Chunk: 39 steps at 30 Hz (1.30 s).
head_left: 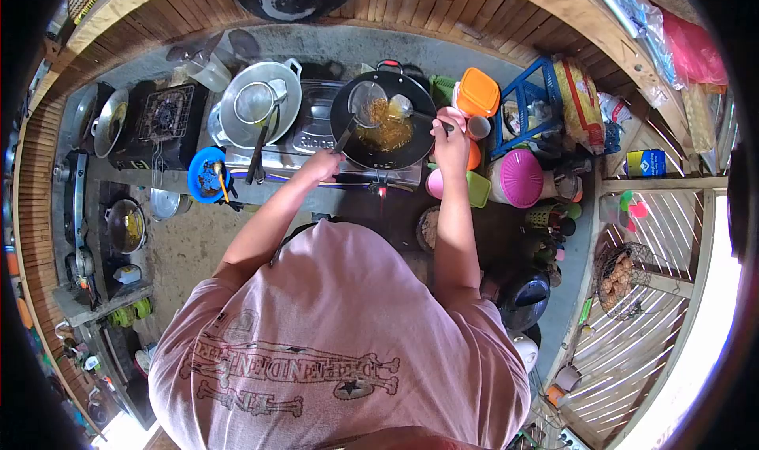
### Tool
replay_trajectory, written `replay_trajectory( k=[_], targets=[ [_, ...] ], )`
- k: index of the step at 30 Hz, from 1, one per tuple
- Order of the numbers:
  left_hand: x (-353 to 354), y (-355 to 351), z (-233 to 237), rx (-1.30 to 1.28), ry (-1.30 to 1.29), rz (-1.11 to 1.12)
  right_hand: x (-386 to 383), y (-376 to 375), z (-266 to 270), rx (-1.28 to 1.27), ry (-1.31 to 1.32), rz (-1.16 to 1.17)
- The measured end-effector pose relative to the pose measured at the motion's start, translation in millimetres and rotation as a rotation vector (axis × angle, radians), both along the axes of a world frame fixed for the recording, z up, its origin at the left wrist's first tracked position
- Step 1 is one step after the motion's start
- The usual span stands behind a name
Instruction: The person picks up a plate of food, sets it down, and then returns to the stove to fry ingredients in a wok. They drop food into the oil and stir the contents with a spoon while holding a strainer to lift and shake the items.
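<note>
My left hand [322,166] is closed round the handle of a wire-mesh strainer [368,96], held over the left side of a black wok [417,148]. My right hand [451,143] grips the handle of a ladle [401,105], whose head sits in the wok's upper middle beside the strainer. Small golden-brown pieces of food [386,135] lie in what looks like oil in the wok. The wok rests on a metal gas stove [318,120]. What exactly is inside the strainer is hard to make out.
Left of the stove stands a large metal pot [290,106] with another strainer [254,102] on it. A blue bowl [196,194] sits at the counter's front edge. To the right are an orange-lidded container [478,92], a pink-lidded container [521,178] and a blue basket [545,76].
</note>
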<state>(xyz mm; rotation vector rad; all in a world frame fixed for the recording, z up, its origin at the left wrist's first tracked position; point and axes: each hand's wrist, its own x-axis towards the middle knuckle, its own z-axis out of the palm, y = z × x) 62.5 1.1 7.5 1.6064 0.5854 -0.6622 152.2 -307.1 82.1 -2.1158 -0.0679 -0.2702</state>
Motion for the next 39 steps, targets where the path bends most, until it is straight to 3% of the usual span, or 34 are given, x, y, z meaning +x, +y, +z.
replay_trajectory(
  k=[2, 5, 7, 9, 13, 16, 19, 21, 23, 27, 29, 33, 39],
  targets=[
    [0.1, -2.0, 5.4, 0.002, -0.006, -0.001, -4.6, 0.1, 5.4, 0.106, -0.042, 0.044],
    [2.2, 0.9, -1.2, 0.001, 0.005, -0.003, -12.4, -5.0, 18.6, 0.066, -0.066, 0.009],
    [2.1, 1.9, -0.1, 0.005, 0.003, -0.003, -13.2, -8.7, 20.5, 0.013, -0.09, -0.01],
    [1.4, 1.1, 4.5, 0.008, 0.002, -0.006, -15.5, -11.8, 23.5, -0.267, -0.189, -0.077],
    [1.5, -0.5, 7.3, 0.02, 0.006, 0.008, -8.1, -8.2, 14.9, -0.323, -0.132, -0.076],
    [0.0, -3.4, 11.8, 0.028, 0.011, 0.015, -3.6, -3.7, 5.4, -0.048, 0.006, 0.019],
    [0.7, -1.0, 13.5, 0.02, 0.0, 0.009, -11.1, -2.9, 16.5, 0.079, -0.03, 0.011],
    [0.5, 0.3, 10.3, 0.006, 0.004, -0.002, -16.6, -6.3, 25.1, 0.042, -0.01, 0.004],
    [1.8, 1.5, 6.6, 0.007, -0.003, -0.007, -19.0, -7.7, 28.4, -0.186, -0.11, -0.051],
    [0.9, 1.2, 6.4, 0.032, -0.017, -0.005, -10.9, -4.9, 20.1, -0.263, -0.026, -0.057],
    [-1.6, -0.7, 11.2, 0.035, -0.018, 0.0, -4.0, -4.3, 4.3, -0.119, 0.007, -0.008],
    [-5.7, 2.4, 15.5, 0.022, -0.025, -0.004, -14.5, -1.0, 24.6, 0.125, 0.03, 0.028],
    [-13.6, 11.5, 14.4, -0.019, -0.012, 0.01, -28.1, -10.7, 43.6, -0.335, -0.117, -0.065]
  ],
)
